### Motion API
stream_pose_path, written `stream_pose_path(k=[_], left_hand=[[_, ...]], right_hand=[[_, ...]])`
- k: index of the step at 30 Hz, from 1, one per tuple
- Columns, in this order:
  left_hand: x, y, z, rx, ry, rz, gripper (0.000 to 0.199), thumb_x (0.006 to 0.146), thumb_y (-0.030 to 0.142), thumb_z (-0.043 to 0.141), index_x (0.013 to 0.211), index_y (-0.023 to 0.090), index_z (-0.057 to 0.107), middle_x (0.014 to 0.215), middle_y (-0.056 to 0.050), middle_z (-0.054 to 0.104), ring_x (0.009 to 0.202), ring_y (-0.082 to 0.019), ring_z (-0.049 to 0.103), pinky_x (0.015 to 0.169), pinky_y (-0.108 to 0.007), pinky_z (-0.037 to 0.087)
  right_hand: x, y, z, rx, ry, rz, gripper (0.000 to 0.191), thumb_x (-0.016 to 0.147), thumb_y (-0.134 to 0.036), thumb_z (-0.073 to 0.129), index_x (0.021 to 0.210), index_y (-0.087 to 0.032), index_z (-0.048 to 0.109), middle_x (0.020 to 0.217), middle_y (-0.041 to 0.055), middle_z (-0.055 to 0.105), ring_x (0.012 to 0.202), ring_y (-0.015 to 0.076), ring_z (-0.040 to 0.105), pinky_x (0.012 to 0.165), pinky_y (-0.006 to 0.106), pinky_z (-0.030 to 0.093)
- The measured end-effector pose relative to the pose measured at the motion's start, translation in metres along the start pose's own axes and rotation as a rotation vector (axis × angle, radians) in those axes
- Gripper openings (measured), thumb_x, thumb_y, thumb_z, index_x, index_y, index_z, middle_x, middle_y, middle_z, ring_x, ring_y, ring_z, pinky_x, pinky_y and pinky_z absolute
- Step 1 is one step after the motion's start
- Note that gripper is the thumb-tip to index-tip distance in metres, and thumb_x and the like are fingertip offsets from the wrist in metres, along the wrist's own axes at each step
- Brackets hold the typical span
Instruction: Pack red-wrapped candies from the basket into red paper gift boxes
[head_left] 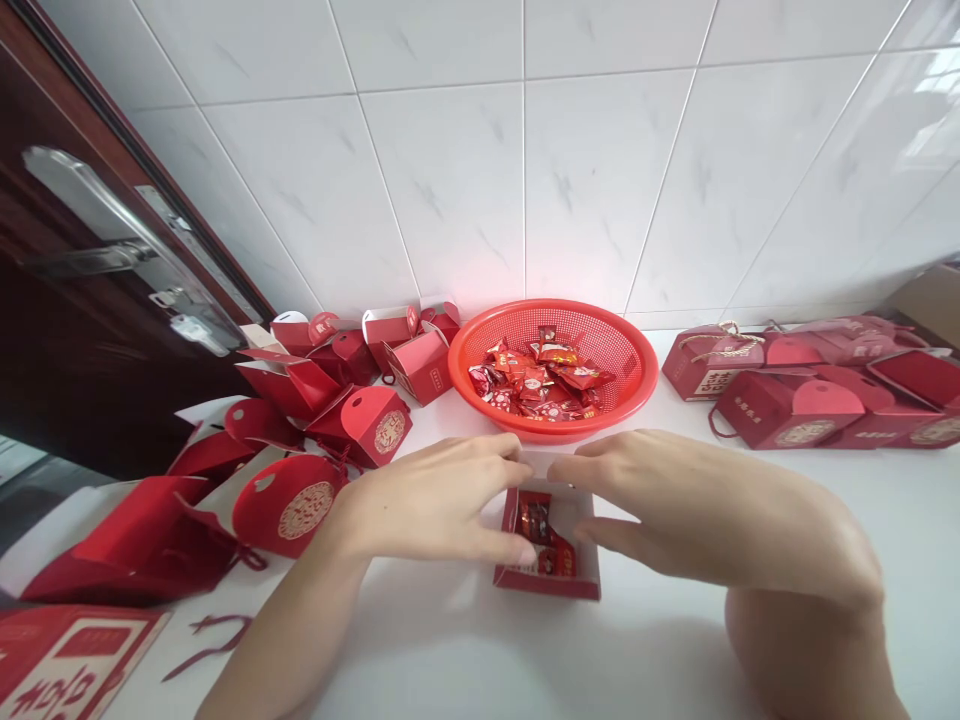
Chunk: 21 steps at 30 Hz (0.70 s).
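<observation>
A small red open-topped candy box [547,583] with white inner walls stands on the white table in front of me. Several red-wrapped candies [556,552] lie inside it. My left hand [442,500] reaches over the box's left side, its thumb at the left wall and its fingers bent at the far edge. From the other side my right hand [660,500] holds the right wall with the thumb, fingers at the far edge. Both sets of fingertips partly cover the box's back. Just behind stands a red plastic basket [555,428] with many wrapped candies in it.
Several open red gift boxes [375,425] crowd the left side. More boxes, closed [787,410], are grouped at the right. A dark red cord [214,640] and a flat red printed piece [67,660] lie front left. Behind are a tiled wall [450,180] and a door [67,350].
</observation>
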<state>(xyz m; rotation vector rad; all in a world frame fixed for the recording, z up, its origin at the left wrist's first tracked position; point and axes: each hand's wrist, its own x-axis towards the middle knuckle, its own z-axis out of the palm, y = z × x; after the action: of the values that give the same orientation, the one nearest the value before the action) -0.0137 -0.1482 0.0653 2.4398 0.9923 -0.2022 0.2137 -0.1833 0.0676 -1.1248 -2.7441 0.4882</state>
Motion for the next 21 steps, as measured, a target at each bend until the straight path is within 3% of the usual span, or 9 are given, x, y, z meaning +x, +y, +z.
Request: stream_pose_path(k=[6,12,16,21], left_hand=[[0.007,-0.007,-0.006,0.034,0.06,-0.094,0.042,0.089,0.06,0.062,0.106,0.023,0.074,0.114,-0.006,0.067,0.1,-0.027,0.066,0.078,-0.033,0.048],[0.008,-0.014,-0.007,0.015,0.084,-0.065,0.042,0.089,0.06,0.061,0.116,0.03,0.074,0.119,-0.005,0.07,0.112,-0.03,0.064,0.078,-0.033,0.048],[0.007,-0.016,-0.01,0.013,0.077,-0.047,0.043,0.09,0.059,0.059,0.119,0.029,0.073,0.121,-0.006,0.071,0.115,-0.03,0.063,0.077,-0.031,0.048],[0.005,-0.015,-0.013,0.059,0.056,-0.082,0.049,0.09,0.061,0.058,0.113,0.021,0.074,0.118,-0.009,0.071,0.109,-0.03,0.065,0.072,-0.031,0.048]], right_hand=[[-0.004,0.01,-0.009,-0.027,0.045,0.097,0.021,0.091,-0.017,0.062,0.109,-0.021,0.072,0.089,0.0054,0.073,0.083,0.0218,0.069,0.076,0.032,0.051],[-0.003,0.018,-0.012,-0.021,0.026,0.167,0.028,0.095,-0.029,0.061,0.12,-0.022,0.071,0.096,0.0079,0.075,0.087,0.0233,0.069,0.073,0.032,0.052],[-0.001,0.022,-0.006,0.085,-0.037,0.152,0.029,0.097,-0.041,0.061,0.116,-0.023,0.073,0.101,0.0075,0.075,0.093,0.024,0.07,0.076,0.033,0.052],[-0.017,0.028,0.013,0.246,0.069,0.238,0.049,0.09,-0.06,0.068,0.118,-0.019,0.067,0.114,0.0105,0.072,0.1,0.0249,0.068,0.083,0.036,0.054]])
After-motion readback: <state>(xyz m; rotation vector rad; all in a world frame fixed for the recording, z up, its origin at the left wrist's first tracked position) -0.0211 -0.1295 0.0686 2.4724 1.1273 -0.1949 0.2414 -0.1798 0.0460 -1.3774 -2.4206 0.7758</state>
